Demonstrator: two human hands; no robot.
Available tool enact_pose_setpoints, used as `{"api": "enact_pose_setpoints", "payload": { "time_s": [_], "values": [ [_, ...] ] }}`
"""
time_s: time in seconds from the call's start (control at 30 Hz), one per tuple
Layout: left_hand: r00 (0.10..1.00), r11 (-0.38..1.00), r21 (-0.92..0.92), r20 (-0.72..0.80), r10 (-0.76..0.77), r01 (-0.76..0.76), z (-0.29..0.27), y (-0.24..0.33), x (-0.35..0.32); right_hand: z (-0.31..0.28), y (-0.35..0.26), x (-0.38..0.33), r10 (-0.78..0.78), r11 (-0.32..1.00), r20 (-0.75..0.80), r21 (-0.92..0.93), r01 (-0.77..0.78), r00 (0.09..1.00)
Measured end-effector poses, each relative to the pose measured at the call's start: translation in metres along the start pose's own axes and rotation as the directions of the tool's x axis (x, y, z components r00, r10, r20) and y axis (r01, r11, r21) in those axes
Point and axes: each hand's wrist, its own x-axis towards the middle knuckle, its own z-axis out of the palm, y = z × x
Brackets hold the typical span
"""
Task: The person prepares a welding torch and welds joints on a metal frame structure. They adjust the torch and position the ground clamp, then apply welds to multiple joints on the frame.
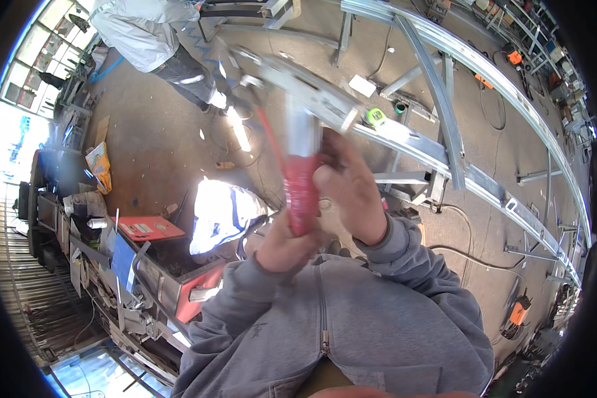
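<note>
Yellow bag: the bag [99, 168] is lying on the floor, near the cluttered bench.
Other person: a co-worker [146, 40] in a pale jacket is standing beyond it.
Red case: the case [152, 229] is resting at my left side.
White-and-blue bundle: the bundle [225, 215] is catching strong sunlight, just beside the case.
Left hand: my left hand [288, 247] is gripping the lower end of the tube.
Red tube: the tube [301, 199], blurred, is standing nearly upright before my chest, its pale upper part overlapping the steel in view; I cannot tell if they are touching.
Right hand: my right hand [355, 189] is bending its fingers beside the tube; I cannot tell if it is gripping.
Tape measure: the green tape measure [376, 118] is sitting on the steel frame [438, 159].
Orange tool: the tool [519, 310] is lying at far right.
</note>
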Motion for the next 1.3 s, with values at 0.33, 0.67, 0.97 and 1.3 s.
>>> {"api": "enact_pose_setpoints", "payload": {
  "time_s": [0.33,0.67,0.97,1.3],
  "values": [
    [0.969,0.977,0.182,0.198,-0.150,0.113,-0.084,0.014,0.098,-0.015,0.061,0.129,0.303,0.939,-0.438,0.291,-0.185,0.846],
    [0.976,0.741,0.656,0.032,-0.215,0.142,-0.231,-0.047,0.157,-0.089,0.084,0.280,0.200,0.972,-0.602,0.219,-0.081,0.773],
    [0.930,0.434,0.825,-0.283,-0.236,0.361,-0.334,-0.147,0.219,-0.189,0.174,0.420,0.343,0.907,-0.584,0.408,-0.099,0.736],
    [0.872,0.571,0.688,-0.476,-0.112,0.449,-0.361,-0.063,0.269,-0.262,0.209,0.505,0.408,0.852,-0.599,0.521,-0.051,0.689]
  ]
}}
